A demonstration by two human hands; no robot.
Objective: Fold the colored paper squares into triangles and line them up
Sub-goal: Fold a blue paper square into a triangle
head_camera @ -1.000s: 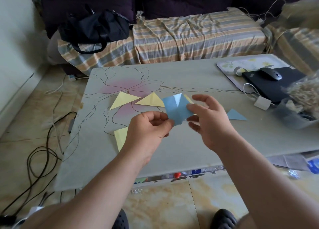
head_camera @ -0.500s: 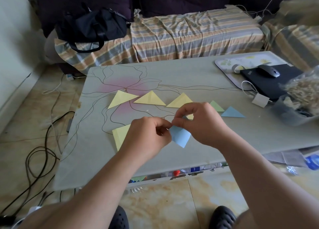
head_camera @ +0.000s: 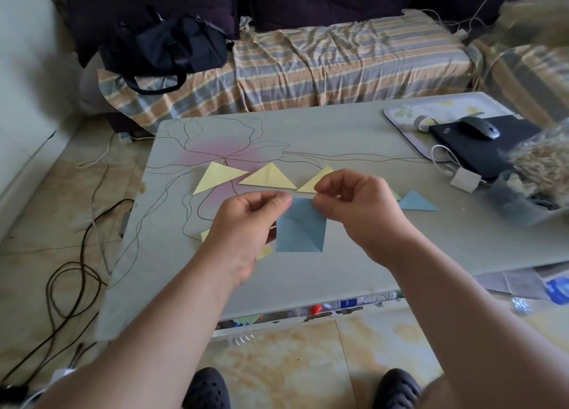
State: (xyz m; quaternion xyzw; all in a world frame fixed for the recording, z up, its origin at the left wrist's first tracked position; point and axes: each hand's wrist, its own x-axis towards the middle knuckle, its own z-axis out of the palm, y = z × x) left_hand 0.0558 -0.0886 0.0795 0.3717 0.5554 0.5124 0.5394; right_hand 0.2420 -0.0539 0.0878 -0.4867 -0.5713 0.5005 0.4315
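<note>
A blue paper square [head_camera: 300, 226] with a diagonal crease hangs above the grey table [head_camera: 354, 143]. My left hand [head_camera: 246, 223] pinches its top left corner and my right hand [head_camera: 357, 205] pinches its top right corner. Behind my hands three yellow triangles lie in a row: one at the left [head_camera: 217, 177], one in the middle [head_camera: 268, 177], one [head_camera: 317, 179] partly hidden by my right hand. A blue triangle [head_camera: 415, 201] lies at the row's right end, with a green sliver [head_camera: 395, 194] beside my right hand. Yellow paper [head_camera: 264, 251] peeks out under my left hand.
At the table's right stand a patterned tray [head_camera: 431, 109], a black pad [head_camera: 480, 143] with a mouse [head_camera: 480, 128], a white charger [head_camera: 465, 179] and a clear container [head_camera: 520, 202] of fibrous stuff. A striped sofa [head_camera: 323, 66] with a black bag [head_camera: 166, 48] lies behind. Cables [head_camera: 70, 270] trail on the floor at left.
The blue paper, bunched small between my fingertips half a second ago, now hangs spread out as a square. My hands have moved apart along its top edge.
</note>
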